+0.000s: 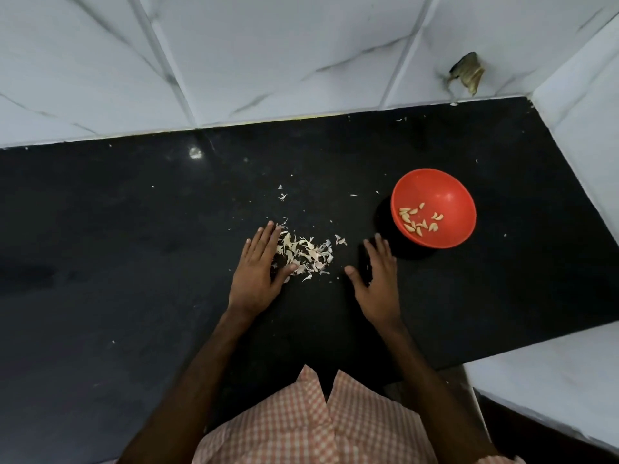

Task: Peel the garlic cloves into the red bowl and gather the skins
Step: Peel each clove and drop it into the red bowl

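Note:
A red bowl (445,192) stands on the black counter (134,246) at the right, with several peeled garlic cloves (418,221) lying in it. A loose heap of pale garlic skins (308,252) lies at the counter's middle. My left hand (258,272) lies flat with straight fingers against the heap's left side, the thumb touching the skins. My right hand (378,279) rests flat on the counter to the right of the heap, apart from it and just left of the bowl. Neither hand holds anything.
A few stray skin flakes (282,195) lie farther back on the counter and one (341,240) lies right of the heap. White marble-tiled walls (268,55) close the back and right side. A brownish scrap (467,73) sticks to the back wall.

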`<state>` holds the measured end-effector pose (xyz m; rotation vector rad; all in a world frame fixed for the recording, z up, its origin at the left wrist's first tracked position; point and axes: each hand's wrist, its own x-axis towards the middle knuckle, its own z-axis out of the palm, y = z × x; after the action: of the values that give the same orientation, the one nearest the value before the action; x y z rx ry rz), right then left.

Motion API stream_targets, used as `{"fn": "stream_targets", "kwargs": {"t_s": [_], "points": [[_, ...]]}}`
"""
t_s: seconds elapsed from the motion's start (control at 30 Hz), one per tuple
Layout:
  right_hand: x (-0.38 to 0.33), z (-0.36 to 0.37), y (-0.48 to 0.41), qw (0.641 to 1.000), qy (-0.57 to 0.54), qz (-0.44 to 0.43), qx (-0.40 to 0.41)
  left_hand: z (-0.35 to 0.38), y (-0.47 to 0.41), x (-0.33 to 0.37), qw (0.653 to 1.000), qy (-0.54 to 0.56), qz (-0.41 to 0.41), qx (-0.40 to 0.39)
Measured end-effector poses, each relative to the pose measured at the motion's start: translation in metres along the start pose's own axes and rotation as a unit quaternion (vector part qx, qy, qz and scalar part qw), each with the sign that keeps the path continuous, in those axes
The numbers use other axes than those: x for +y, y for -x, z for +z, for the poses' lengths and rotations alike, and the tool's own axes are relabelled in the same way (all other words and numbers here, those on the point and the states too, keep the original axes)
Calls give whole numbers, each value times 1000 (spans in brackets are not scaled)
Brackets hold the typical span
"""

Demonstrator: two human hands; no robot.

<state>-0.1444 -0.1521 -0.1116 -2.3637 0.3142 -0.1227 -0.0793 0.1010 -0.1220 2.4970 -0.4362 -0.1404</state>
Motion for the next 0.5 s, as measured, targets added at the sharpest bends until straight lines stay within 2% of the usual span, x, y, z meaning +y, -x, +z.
{"fn": "stream_targets", "kwargs": {"t_s": [0.13, 0.3, 0.4, 0.5], "points": [[-7, 8, 4, 998, 48, -16, -29, 3, -9, 13, 999, -45, 13, 6], [-12, 16, 5, 994, 93, -42, -38, 12, -13, 13, 989, -125, 72, 14], [-10, 16, 4, 996, 80, -34, -30, 14, -13, 10, 986, -143, 84, 29], [-9, 15, 5, 1000, 15, -11, -7, 16, -17, 18, 989, -121, 71, 51]]}}
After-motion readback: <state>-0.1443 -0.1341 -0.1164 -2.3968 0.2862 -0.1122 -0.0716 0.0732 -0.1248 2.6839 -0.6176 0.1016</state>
